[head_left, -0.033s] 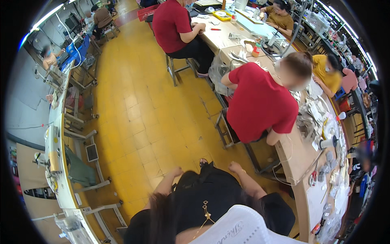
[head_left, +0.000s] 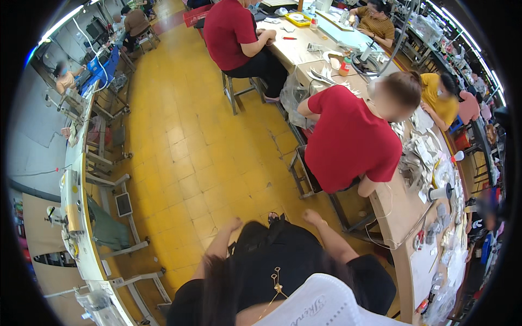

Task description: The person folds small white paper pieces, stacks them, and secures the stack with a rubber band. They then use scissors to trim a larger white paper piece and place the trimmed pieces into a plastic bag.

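My left hand [head_left: 234, 223] hangs over the yellow tiled floor, just left of my black clothing. Its fingers look curled in, and nothing shows in them. My right hand [head_left: 312, 217] is on the other side of my body, also over the floor, with its fingers loosely closed and nothing visible in them. Neither hand touches a table. Between the hands, one dark sandal [head_left: 273, 217] shows on a foot. The nearest furniture to my right hand is a wooden worktable [head_left: 397, 209].
A person in red [head_left: 353, 141] leans over the worktable ahead on the right; another in red [head_left: 231, 35] sits farther up. Pale cut pieces [head_left: 421, 155], a thread spool [head_left: 439, 192] and scissors [head_left: 418, 239] lie on the table. Sewing machines [head_left: 70, 209] line the left. The yellow floor [head_left: 182, 136] runs between.
Both of my hands have shifted slightly forward. The view has moved a little, and the person in red at the near table appears slightly lower and farther right.
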A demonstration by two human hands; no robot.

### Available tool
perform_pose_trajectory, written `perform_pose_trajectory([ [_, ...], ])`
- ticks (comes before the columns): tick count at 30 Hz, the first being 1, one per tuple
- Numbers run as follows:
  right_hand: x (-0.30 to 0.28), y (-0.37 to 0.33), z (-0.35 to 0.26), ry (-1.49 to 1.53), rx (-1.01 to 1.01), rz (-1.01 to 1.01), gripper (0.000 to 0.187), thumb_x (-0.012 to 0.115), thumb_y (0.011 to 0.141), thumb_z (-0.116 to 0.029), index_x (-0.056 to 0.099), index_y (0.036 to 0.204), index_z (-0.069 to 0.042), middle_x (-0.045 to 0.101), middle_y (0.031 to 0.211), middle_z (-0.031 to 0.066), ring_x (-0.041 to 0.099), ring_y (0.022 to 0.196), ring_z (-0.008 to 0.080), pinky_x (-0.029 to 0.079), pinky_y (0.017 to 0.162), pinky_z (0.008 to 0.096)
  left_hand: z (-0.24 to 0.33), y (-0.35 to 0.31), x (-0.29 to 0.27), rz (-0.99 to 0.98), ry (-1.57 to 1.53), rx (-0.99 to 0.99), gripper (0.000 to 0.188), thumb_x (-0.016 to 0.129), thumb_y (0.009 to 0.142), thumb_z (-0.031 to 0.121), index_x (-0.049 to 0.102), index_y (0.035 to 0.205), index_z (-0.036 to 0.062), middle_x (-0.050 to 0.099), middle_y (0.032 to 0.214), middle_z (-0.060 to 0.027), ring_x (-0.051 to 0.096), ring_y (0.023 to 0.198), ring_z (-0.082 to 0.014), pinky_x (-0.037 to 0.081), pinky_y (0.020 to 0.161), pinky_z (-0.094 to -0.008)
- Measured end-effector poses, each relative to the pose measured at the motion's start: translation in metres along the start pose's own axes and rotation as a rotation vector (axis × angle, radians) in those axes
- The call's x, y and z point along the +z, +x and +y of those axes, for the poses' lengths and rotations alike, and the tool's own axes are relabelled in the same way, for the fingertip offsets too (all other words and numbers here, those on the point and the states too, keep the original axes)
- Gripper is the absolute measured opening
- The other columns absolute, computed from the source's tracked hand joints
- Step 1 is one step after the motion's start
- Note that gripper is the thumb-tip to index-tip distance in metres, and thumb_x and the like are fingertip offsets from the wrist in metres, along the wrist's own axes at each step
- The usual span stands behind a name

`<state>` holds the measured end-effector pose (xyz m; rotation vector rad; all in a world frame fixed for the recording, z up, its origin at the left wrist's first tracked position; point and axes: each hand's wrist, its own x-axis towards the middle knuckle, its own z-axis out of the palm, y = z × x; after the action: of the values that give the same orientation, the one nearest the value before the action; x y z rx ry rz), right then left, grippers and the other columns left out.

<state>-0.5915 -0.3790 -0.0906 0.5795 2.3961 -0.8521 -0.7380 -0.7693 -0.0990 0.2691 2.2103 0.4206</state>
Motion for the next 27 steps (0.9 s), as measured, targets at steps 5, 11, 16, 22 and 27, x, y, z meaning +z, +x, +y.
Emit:
perform_pose_trajectory([
  [5,-0.106,0.148,-0.161,0.115,-0.294,0.039,0.035,0.062,0.090,-0.031,0.067,0.110,-0.002,0.070,0.107,0.0178,0.067,0.099,0.0336,0.052,0.087,0.0410,-0.037,0.083,-0.117,0.346,-0.193,-0.157,0.039,0.055,0.086,0.030,0.070,0.111,0.0039,0.069,0.110,-0.0224,0.065,0.107,-0.0380,0.051,0.094,-0.0448],
  [11,-0.175,0.238,-0.300,0.427,-0.341,0.099,0.036,0.060,0.092,-0.033,0.068,0.110,-0.003,0.071,0.104,0.0162,0.068,0.096,0.0289,0.052,0.085,0.0378,-0.129,0.157,-0.183,-0.451,0.479,0.073,0.044,0.061,0.085,0.042,0.072,0.101,0.0023,0.070,0.111,-0.0208,0.066,0.104,-0.0359,0.050,0.089,-0.0441],
  [16,-0.227,0.312,-0.336,0.820,-0.010,-0.047,0.034,0.060,0.098,-0.035,0.060,0.119,-0.008,0.067,0.095,0.0054,0.066,0.087,0.0138,0.053,0.074,0.0288,-0.153,0.244,-0.309,-0.475,0.499,0.079,0.042,0.055,0.090,0.039,0.072,0.105,0.0047,0.070,0.110,-0.0195,0.065,0.103,-0.0359,0.050,0.092,-0.0456],
  [22,-0.350,0.413,-0.355,1.195,0.012,0.380,0.044,0.064,0.097,-0.030,0.045,0.133,-0.011,0.061,0.094,0.0008,0.061,0.076,0.0110,0.049,0.061,0.0240,-0.058,0.411,-0.483,-0.224,0.535,-0.018,0.047,0.056,0.090,0.035,0.063,0.122,0.0013,0.061,0.129,-0.0235,0.060,0.118,-0.0384,0.049,0.099,-0.0466],
  [27,-0.459,0.472,-0.350,1.478,0.012,0.556,0.064,0.064,0.097,-0.023,0.025,0.146,-0.010,0.056,0.117,0.0149,0.064,0.099,0.0262,0.055,0.079,0.0361,0.051,0.474,-0.555,0.092,0.187,0.128,0.047,0.059,0.090,0.036,0.061,0.126,0.0059,0.063,0.125,-0.0212,0.058,0.119,-0.0376,0.045,0.103,-0.0435],
])
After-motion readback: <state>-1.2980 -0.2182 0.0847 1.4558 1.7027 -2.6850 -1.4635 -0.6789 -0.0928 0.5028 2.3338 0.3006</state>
